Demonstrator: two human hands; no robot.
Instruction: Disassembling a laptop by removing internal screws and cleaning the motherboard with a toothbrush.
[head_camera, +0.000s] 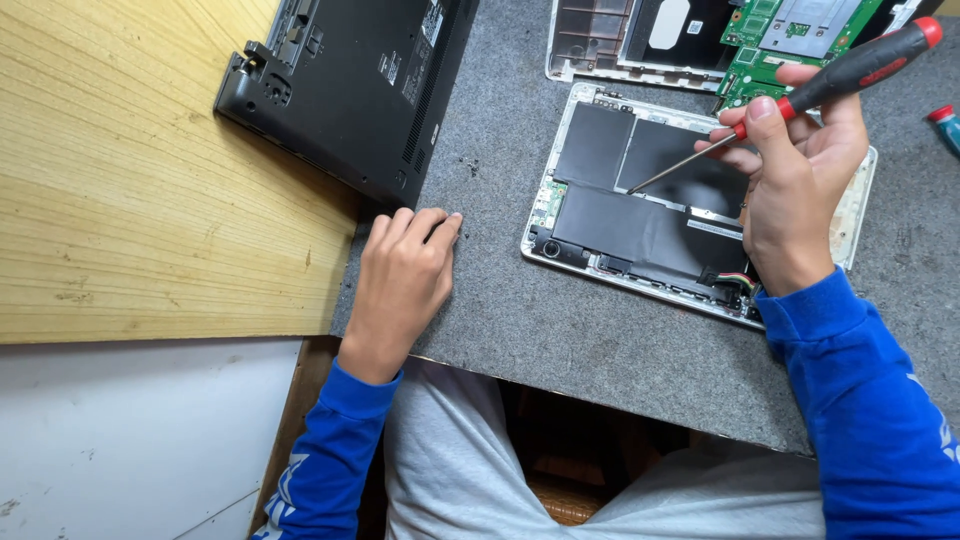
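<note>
Left hand (403, 283) flat; right hand (800, 180) clenched.

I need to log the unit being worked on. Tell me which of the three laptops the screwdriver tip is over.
The opened white-framed laptop with flat black battery cells, nearest the right hand. The black one lies closed; the third sits farther back.

Bright, even overhead light, soft short shadows, sharp focus, slight wide-angle bending at edges.
</note>
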